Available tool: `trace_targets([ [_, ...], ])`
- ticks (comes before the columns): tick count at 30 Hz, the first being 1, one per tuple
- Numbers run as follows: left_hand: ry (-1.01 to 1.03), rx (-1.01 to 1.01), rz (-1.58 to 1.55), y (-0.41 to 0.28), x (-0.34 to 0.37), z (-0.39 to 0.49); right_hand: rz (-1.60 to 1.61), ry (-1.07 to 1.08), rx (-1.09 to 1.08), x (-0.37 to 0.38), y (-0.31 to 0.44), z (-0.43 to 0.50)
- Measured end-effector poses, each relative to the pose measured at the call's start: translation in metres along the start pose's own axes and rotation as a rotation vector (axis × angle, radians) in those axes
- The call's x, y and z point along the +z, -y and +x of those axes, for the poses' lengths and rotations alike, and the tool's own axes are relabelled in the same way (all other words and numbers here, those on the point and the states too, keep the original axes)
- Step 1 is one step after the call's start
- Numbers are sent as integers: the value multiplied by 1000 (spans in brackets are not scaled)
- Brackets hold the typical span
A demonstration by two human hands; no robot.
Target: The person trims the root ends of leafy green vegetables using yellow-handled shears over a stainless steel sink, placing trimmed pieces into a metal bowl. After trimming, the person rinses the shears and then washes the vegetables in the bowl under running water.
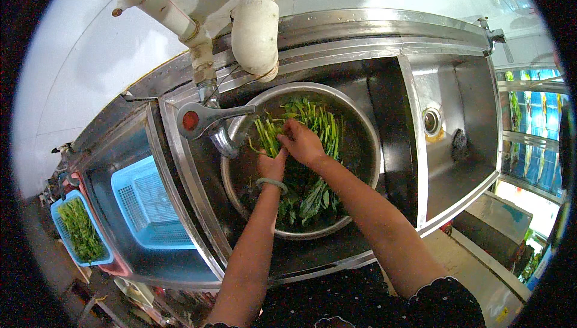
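A large round metal basin (376, 147) stands in the middle sink compartment, with leafy green vegetables (331, 132) in it, cut stems towards the back and leaves towards me. My left hand (272, 163), with a pale bangle at the wrist, is closed around a bunch of green stems (269, 134) over the basin's left half. Close beside it, my right hand (302, 143) has its fingers bent at the same bunch, near the left thumb; whether they pinch a stem is hidden. The leaf ends under my hands and forearms are partly covered.
A faucet (221, 136) with a lever reaches over the basin's left rim, and thick white pipes (255, 30) hang behind. The left compartment holds a blue plastic basket (130, 172); farther left stands a blue basket of greens (81, 231). At right is a sink compartment with a drain (431, 122).
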State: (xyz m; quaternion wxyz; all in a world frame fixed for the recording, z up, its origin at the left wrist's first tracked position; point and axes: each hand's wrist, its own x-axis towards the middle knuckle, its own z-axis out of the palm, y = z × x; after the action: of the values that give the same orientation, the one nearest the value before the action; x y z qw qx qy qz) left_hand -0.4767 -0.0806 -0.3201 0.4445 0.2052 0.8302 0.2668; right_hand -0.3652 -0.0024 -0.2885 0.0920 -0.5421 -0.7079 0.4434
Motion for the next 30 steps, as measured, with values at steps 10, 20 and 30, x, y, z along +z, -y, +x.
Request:
trace_targets([
  [10,20,77,-218,-11,-3,-11,65,-141,-138,1,-4,1],
  [20,-57,88,-112,13,10,6,-325,130,-72,5,3,24],
  [30,-67,-22,22,-7,4,-7,-255,-40,82,10,6,26],
])
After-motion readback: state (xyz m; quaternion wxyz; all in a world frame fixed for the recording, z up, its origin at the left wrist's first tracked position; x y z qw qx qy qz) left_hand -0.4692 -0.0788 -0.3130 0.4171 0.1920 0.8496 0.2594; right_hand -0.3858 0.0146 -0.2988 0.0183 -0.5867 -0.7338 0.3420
